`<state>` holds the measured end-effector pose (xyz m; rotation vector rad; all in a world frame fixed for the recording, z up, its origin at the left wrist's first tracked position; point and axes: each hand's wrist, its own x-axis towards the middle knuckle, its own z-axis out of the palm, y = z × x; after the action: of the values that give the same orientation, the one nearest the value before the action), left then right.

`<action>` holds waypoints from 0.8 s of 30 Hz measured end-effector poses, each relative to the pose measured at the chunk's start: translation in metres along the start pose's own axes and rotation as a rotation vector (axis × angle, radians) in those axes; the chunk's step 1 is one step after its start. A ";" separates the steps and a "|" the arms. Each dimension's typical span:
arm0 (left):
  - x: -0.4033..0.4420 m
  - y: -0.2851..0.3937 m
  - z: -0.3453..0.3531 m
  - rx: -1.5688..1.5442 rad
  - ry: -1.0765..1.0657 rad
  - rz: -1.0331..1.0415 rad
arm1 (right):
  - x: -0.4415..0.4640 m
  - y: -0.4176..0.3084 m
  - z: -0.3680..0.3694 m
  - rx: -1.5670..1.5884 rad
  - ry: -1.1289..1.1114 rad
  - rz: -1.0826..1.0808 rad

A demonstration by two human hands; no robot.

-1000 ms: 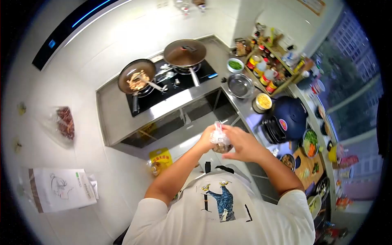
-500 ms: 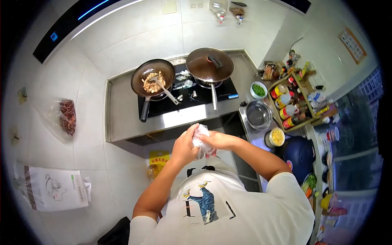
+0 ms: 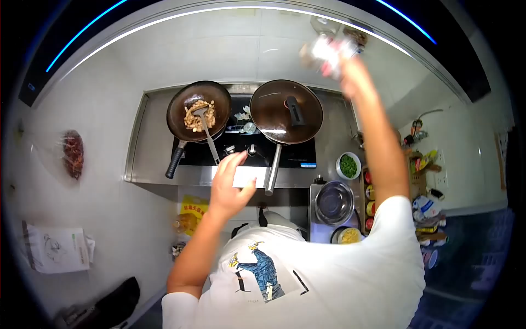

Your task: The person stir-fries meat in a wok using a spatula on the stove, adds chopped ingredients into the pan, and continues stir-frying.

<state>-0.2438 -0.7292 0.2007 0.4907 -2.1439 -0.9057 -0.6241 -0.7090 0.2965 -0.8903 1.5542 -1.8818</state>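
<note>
My right hand (image 3: 353, 74) is raised to the back wall, fingers closed on a plastic bag (image 3: 331, 54), blurred by motion, beside other bags hanging there. My left hand (image 3: 231, 189) is in front of the stove's front edge, fingers apart and empty, near the end of a spatula (image 3: 208, 134). That spatula leans in the left wok (image 3: 176, 118), which holds browned pieces of food (image 3: 193, 122). A brown-tinted lid (image 3: 274, 109) with a black handle covers the right pan.
On the right counter are a bowl of chopped greens (image 3: 348, 165), a glass bowl (image 3: 334, 203), a container of yellow strips (image 3: 349, 236) and a rack of bottles (image 3: 369, 192). Range hood (image 3: 241, 7) above; bag of dried red items (image 3: 73, 154) on the left wall.
My hands have parted. My right hand has gone up to the back wall with the bag; my left hand has let go of it and opened. The view has shifted.
</note>
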 end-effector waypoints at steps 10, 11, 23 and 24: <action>-0.180 -0.102 -0.010 0.060 0.033 -0.816 | 0.247 -0.045 -0.090 -0.614 0.321 -0.008; -0.203 -0.108 -0.013 0.082 0.040 -0.875 | 0.255 -0.040 -0.089 -0.651 0.319 -0.015; -0.277 -0.104 -0.017 0.153 0.165 -1.131 | 0.264 -0.020 -0.091 -0.806 0.321 -0.105; -0.275 -0.106 -0.017 0.175 0.146 -1.140 | 0.261 -0.018 -0.091 -0.817 0.321 -0.121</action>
<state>-0.0465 -0.6481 -0.0034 1.8989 -1.7109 -1.1795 -0.8606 -0.8461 0.3432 -1.0484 2.6034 -1.4925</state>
